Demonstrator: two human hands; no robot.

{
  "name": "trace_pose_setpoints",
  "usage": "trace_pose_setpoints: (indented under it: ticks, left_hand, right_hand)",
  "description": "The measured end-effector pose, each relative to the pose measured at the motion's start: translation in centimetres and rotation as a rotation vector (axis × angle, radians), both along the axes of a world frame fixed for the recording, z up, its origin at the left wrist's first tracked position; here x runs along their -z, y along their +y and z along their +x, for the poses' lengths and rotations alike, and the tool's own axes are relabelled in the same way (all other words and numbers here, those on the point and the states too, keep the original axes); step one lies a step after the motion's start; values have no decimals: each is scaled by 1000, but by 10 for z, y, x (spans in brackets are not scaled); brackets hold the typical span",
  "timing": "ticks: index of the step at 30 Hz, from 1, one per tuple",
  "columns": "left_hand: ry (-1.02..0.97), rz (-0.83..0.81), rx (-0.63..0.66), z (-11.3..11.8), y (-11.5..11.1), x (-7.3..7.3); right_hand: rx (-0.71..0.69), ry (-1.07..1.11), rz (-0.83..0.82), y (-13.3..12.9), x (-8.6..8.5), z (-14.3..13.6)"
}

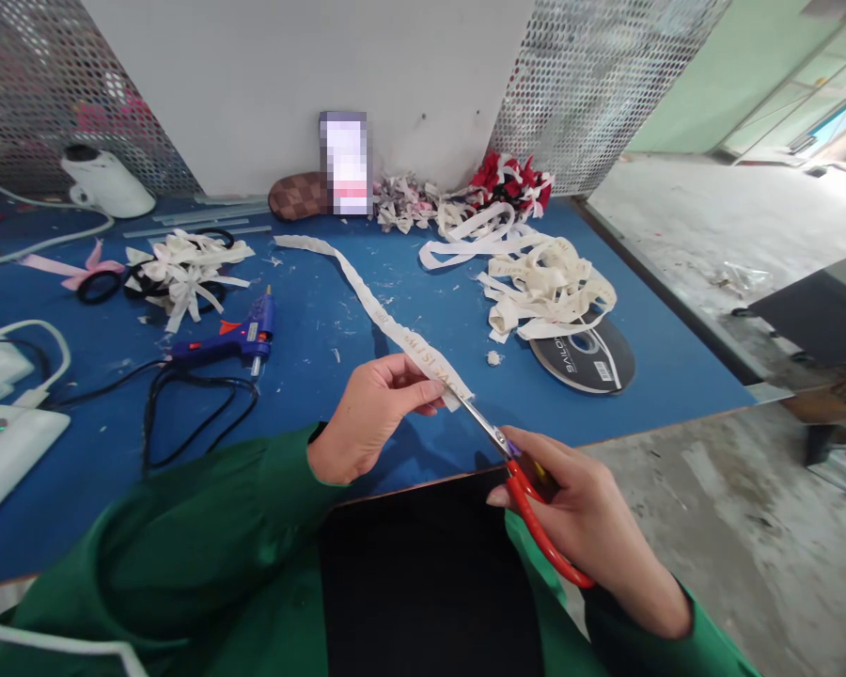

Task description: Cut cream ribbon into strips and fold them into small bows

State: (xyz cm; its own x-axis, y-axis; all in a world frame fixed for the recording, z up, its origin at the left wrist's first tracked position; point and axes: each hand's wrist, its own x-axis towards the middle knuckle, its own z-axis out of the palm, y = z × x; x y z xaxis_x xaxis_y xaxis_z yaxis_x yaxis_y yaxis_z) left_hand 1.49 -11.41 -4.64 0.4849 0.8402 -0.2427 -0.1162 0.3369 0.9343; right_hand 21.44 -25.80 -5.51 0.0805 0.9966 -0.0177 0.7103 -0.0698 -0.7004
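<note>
Right hand [592, 527], green-sleeved: closed around red-handled steel scissors [518, 470], fingers through the loops, blades meeting the ribbon end.
Left hand [370, 414], green-sleeved: thumb and fingers pinching the near end of a long cream printed ribbon strip [373, 306], held just above the near edge of the blue desk [409, 282]; strip running away leftward across the desk.
Black disc-shaped ribbon spool [585, 355]: flat on desk, right of strip, partly under a loose heap of cream ribbon [542, 282].
Blue hot-glue gun [236, 340] with black cord: left of strip, lying on its side.
Cluster of cream ribbon bows [183, 268] on black hair ties: behind glue gun.
Pile of red-and-white bows [511, 181]: far edge, against perforated metal panel.
</note>
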Motion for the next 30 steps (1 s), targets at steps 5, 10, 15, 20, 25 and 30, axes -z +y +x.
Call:
trace_pose_setpoints:
  ticks: [5,10,15,20,25,30]
  left_hand:
    - [-30,-47,32,1,-2,-2]
    - [-53,-57,34,2,-4,-2]
    - [-45,-47,24,2,-4,-2]
    - [-31,-30,13,2,-4,-1]
    - [-22,-15,25,2,-5,-1]
    - [-41,-40,50,-1,-3,1]
  right_hand:
    - [31,12,-14,1,2,-4]
    - [24,23,-38,4,2,-5]
    - [16,49,-33,5,2,-6]
    - [-5,85,-58,5,3,-6]
    - [-14,77,-28,3,3,-5]
    - [-15,38,32,-1,4,-1]
